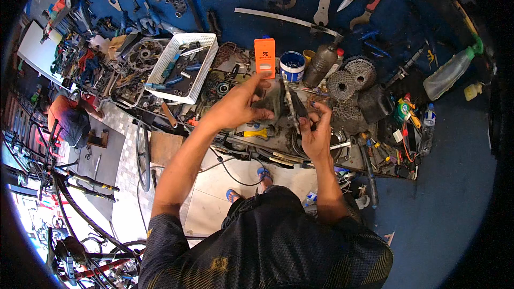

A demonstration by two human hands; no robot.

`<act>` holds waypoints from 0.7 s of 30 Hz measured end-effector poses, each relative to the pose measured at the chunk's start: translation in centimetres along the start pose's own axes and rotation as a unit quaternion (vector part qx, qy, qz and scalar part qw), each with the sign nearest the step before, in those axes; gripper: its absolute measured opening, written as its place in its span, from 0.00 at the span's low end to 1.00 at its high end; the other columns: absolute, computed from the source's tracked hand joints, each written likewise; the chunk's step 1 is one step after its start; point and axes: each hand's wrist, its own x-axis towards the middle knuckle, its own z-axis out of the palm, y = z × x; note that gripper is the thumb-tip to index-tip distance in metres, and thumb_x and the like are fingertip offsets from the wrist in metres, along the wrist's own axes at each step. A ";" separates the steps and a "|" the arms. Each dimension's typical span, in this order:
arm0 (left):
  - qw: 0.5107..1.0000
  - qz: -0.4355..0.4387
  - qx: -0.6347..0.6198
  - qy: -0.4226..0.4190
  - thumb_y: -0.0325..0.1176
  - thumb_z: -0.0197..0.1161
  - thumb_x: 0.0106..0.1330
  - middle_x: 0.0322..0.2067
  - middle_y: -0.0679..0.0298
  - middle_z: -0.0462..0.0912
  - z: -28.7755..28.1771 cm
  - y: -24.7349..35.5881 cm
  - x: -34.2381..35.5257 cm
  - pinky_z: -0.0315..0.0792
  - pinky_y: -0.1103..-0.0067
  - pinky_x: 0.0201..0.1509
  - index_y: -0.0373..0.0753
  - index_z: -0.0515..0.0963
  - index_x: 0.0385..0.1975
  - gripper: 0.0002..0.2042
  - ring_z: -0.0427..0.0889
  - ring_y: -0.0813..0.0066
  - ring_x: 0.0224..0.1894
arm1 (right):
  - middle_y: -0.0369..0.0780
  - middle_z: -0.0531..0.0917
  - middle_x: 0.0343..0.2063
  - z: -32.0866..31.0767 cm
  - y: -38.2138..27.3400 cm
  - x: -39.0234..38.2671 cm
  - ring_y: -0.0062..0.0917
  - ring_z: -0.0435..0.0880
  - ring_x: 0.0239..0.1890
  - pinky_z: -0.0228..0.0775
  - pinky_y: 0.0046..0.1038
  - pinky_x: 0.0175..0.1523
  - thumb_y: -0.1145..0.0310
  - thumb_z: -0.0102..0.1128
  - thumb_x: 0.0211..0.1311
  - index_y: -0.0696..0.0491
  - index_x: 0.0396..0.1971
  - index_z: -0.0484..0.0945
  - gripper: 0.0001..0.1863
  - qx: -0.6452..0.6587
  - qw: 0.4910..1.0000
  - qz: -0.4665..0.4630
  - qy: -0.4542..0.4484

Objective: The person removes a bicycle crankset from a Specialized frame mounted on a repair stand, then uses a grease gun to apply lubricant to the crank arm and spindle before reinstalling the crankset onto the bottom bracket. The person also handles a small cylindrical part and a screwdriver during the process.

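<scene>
My right hand [317, 136] pinches a dark chainring [292, 101] between thumb and fingers. It is held upright above the workbench and seen nearly edge-on, so its face is mostly hidden. My left hand [241, 104] is to its left, apart from it, with thumb and fingers spread and nothing visible between them. Just beyond those fingertips stands an orange box [265, 56]. A blue and white tub [292, 67] sits behind the chainring.
Left on the bench is a white perforated tray [182, 69] of tools. To the right are cassettes [350, 80], a dark plastic bottle [322, 64] and a hammer [368, 171] over the front edge. Tools hang on the blue wall. A person [69, 120] and bicycles are at far left.
</scene>
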 end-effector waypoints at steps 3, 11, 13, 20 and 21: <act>0.985 -0.006 0.117 -0.124 0.37 0.72 0.60 0.50 0.42 0.81 -0.8 -0.3 -1.2 0.74 0.60 0.59 0.32 0.73 0.57 0.27 0.79 0.41 0.54 | 0.44 0.84 0.34 1.3 -1.6 0.1 0.24 0.82 0.34 0.73 0.25 0.39 0.51 0.63 0.72 0.56 0.62 0.57 0.34 0.000 0.999 -0.039 -0.026; 0.974 -0.064 0.218 -0.009 0.42 0.77 0.52 0.36 0.45 0.86 -0.7 0.1 -4.3 0.77 0.54 0.47 0.36 0.80 0.46 0.24 0.83 0.38 0.42 | 0.55 0.84 0.44 2.3 -4.7 0.4 0.48 0.88 0.42 0.82 0.42 0.46 0.53 0.74 0.61 0.61 0.59 0.63 0.38 -0.137 0.967 -0.215 -0.029; 0.988 -0.017 0.094 -0.125 0.44 0.79 0.50 0.40 0.50 0.88 -1.8 -1.3 -4.9 0.78 0.60 0.51 0.37 0.84 0.44 0.24 0.86 0.48 0.44 | 0.53 0.84 0.43 1.6 -5.5 0.6 0.50 0.88 0.40 0.82 0.41 0.44 0.50 0.76 0.57 0.57 0.58 0.65 0.40 -0.162 0.953 -0.248 -0.070; 0.969 0.119 0.066 -0.206 0.40 0.77 0.51 0.41 0.51 0.88 -2.9 -2.5 -6.5 0.77 0.64 0.52 0.36 0.84 0.45 0.23 0.86 0.54 0.45 | 0.48 0.85 0.37 0.5 -6.9 1.1 0.45 0.88 0.38 0.82 0.42 0.42 0.44 0.78 0.51 0.55 0.53 0.66 0.41 -0.156 0.924 -0.331 -0.112; 0.986 0.081 0.061 -0.131 0.39 0.77 0.51 0.39 0.50 0.88 -2.3 -1.6 -6.7 0.77 0.63 0.51 0.36 0.84 0.45 0.22 0.86 0.51 0.44 | 0.48 0.85 0.36 0.7 -6.7 1.0 0.45 0.88 0.38 0.82 0.42 0.42 0.45 0.79 0.51 0.56 0.53 0.66 0.41 -0.160 0.929 -0.324 -0.085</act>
